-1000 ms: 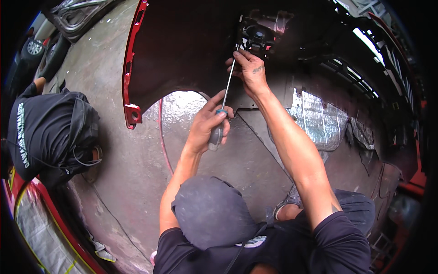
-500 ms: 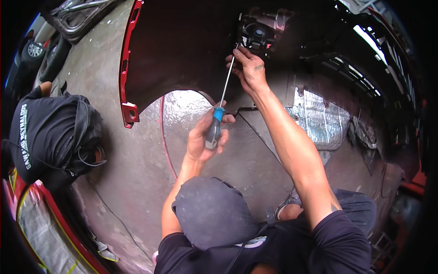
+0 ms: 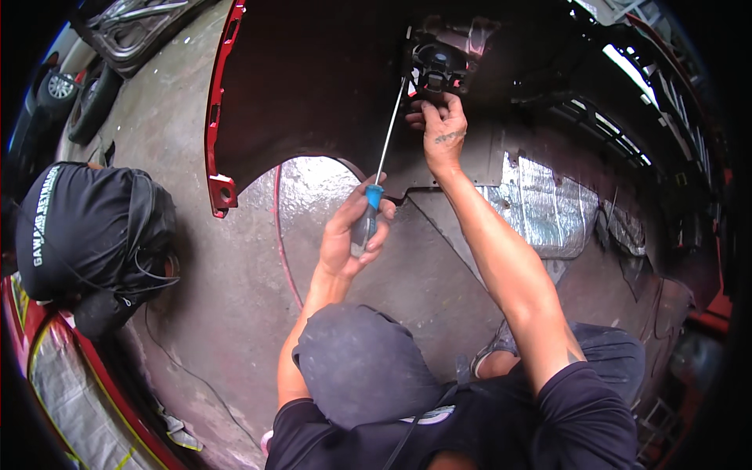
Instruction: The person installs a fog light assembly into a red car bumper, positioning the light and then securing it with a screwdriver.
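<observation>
My left hand (image 3: 347, 235) is closed loosely round the blue and grey handle of a screwdriver (image 3: 374, 205). Its long metal shaft points upward, the tip beside a black fitting (image 3: 439, 66) on the dark inner side of a red car body panel (image 3: 313, 78). Just below that fitting is my right hand (image 3: 444, 137), fingers curled and pinched together. Whatever they hold, if anything, is hidden.
At the left a co-worker in a dark shirt (image 3: 94, 235) bends over. A red hose (image 3: 280, 235) crosses the floor below the panel. Silver foil insulation (image 3: 540, 207) lies to the right. Lower left is a masked red car part (image 3: 78, 376), near a thin cable (image 3: 192, 372).
My right hand has left the screwdriver's shaft and moved right and slightly down, below the black fitting. The left hand keeps the screwdriver at nearly the same place. The co-worker has shifted a little.
</observation>
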The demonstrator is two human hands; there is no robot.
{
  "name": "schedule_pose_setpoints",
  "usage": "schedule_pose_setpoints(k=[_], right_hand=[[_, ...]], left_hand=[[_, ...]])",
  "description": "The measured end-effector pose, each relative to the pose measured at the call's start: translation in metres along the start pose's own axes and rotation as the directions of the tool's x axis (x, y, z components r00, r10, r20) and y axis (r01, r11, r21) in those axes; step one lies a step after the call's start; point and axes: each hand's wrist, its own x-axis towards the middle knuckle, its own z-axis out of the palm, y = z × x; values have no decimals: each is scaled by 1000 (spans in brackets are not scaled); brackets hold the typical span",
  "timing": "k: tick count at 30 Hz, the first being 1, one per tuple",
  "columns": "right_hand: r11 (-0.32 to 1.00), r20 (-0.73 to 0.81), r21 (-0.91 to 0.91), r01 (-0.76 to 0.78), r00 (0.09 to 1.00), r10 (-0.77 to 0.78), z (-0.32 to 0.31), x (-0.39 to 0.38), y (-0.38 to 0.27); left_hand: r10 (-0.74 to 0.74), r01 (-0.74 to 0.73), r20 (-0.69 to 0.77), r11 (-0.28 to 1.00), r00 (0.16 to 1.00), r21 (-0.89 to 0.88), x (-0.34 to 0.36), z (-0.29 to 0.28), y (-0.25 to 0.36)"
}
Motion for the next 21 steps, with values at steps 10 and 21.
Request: schedule_pose_setpoints(k=[10, 21], right_hand=[[893, 117, 321, -315, 949, 292, -8, 27, 31], [684, 481, 503, -528, 829, 285, -8, 51, 25]], left_hand=[[-8, 8, 4, 1000, 1000, 12, 4, 0, -1], [-37, 37, 14, 999, 999, -17, 3, -4, 4]])
